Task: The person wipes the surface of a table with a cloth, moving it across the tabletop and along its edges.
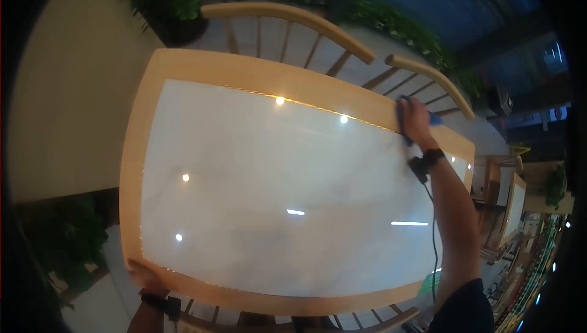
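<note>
A blue cloth [402, 117] lies under my right hand [417, 121], which is closed on it at the far right part of the table, over the wooden border and the edge of the pale inset top. A dark band with a small device and a cable is on my right wrist. My left hand [145, 277] rests at the near left corner of the wooden table [129, 168], and its fingers are too dim and blurred to make out. Another dark band with a device is on the left wrist.
Two wooden chairs [293, 15] [428, 70] stand along the far side, and another chair [391, 321] is at the near side. Green plants [165, 3] line the window. A green item [430, 283] is at the near right edge. More tables [515, 208] are at right.
</note>
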Demonstrator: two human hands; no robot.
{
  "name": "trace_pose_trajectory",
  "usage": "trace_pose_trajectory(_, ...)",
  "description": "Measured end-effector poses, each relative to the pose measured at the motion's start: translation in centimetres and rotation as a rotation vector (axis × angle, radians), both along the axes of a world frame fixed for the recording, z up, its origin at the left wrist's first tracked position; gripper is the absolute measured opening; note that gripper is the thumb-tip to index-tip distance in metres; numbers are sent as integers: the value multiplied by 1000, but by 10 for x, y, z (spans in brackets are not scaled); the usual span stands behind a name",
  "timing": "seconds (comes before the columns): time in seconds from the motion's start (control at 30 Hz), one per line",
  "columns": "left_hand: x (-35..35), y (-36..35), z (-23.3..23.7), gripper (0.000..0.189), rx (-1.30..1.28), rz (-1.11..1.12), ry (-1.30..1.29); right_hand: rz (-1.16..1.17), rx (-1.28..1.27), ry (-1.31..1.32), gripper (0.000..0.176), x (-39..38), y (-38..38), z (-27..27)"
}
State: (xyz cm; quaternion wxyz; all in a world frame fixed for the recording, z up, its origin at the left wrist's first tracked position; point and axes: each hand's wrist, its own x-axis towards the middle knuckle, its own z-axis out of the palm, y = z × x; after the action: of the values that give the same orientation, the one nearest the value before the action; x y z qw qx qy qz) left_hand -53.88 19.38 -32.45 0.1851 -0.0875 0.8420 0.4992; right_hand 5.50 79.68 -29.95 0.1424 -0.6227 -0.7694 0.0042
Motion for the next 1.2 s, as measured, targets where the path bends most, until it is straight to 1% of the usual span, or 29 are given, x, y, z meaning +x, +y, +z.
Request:
trace_pose_trajectory(0.03,4,9,3,73,-5,65,-6,79,-39,-7,33,-63,-2,6)
trace_pose_trajectory(0.07,8,18,6,70,-9,130,-11,214,34,20,32,-125,-4,7)
trace_pose_trajectory(0.1,13,22,10,69,-48,105,25,248,-165,-45,35,-195,-8,28)
trace_pose_trajectory(0.17,14,28,13,68,-119,45,106,371,-215,53,34,-317,-5,25)
trace_pose_trajectory(0.2,16,29,13,67,-122,57,130,431,-325,47,34,-376,-6,39)
trace_pose_trajectory(0.23,14,29,10,66,-125,66,157,451,-353,91,36,-434,-6,40)
trace_pose_trajectory(0.27,14,27,6,65,-138,77,179,529,-309,105,41,-487,-4,30)
trace_pose_trajectory(0.3,11,27,4,64,-184,98,174,549,-266,67,44,-532,-12,31)
trace_pose_trajectory(0.33,8,27,0,64,-234,116,166,563,-227,28,46,-565,-20,31)
trace_pose_trajectory(0.4,11,22,0,66,-303,127,189,534,-264,107,46,-603,-25,29)
trace_pose_trajectory(0.43,10,21,5,67,-328,136,173,518,-277,138,46,-609,-27,27)
trace_pose_trajectory(0.47,9,25,8,68,-340,144,156,557,-260,155,45,-606,-27,25)
trace_pose_trajectory(0.5,12,30,8,69,-344,149,135,594,-235,165,44,-593,-22,22)
trace_pose_trajectory(0.53,10,26,6,71,-401,93,136,630,-212,174,43,-576,-19,22)
trace_pose_trajectory(0.57,7,30,1,70,-354,110,131,584,-238,181,42,-557,-9,23)
trace_pose_trajectory(0.63,14,39,18,69,-287,141,113,488,-315,198,42,-497,-4,25)
trace_pose_trajectory(0.67,6,23,-2,71,-175,143,94,465,-341,195,43,-459,2,27)
trace_pose_trajectory(0.77,6,31,5,73,-320,161,71,312,-510,151,46,-315,8,46)
trace_pose_trajectory(0.8,7,36,12,73,-296,189,21,253,-495,150,49,-260,9,45)
trace_pose_trajectory(0.87,-3,34,10,73,-136,104,46,101,-452,104,52,-144,8,39)
trace_pose_trajectory(0.9,2,28,13,73,-70,61,54,60,-346,127,52,-86,-2,39)
trace_pose_trajectory(0.93,21,54,34,75,-207,132,83,-7,-231,32,53,-25,-2,27)
trace_pose_trajectory(0.97,18,40,21,76,-236,94,90,-99,-225,3,53,30,-7,32)
trace_pose_trajectory(1.0,-6,13,1,76,-264,56,100,-150,-196,-21,54,100,2,18)
trace_pose_trajectory(1.03,-26,-3,-14,77,-287,20,110,-279,-324,-118,46,149,2,30)
trace_pose_trajectory(1.07,-34,-10,-17,81,-266,-3,83,-152,-179,-360,41,234,9,4)
trace_pose_trajectory(1.1,-37,-14,-17,84,-240,-23,55,-17,-25,-597,38,299,16,-20)
trace_pose_trajectory(1.13,-30,-12,-13,88,-213,-47,28,-50,-58,-606,36,306,10,-14)
trace_pose_trajectory(1.2,-20,5,-2,82,-336,51,3,-125,-119,-617,35,308,1,-4)
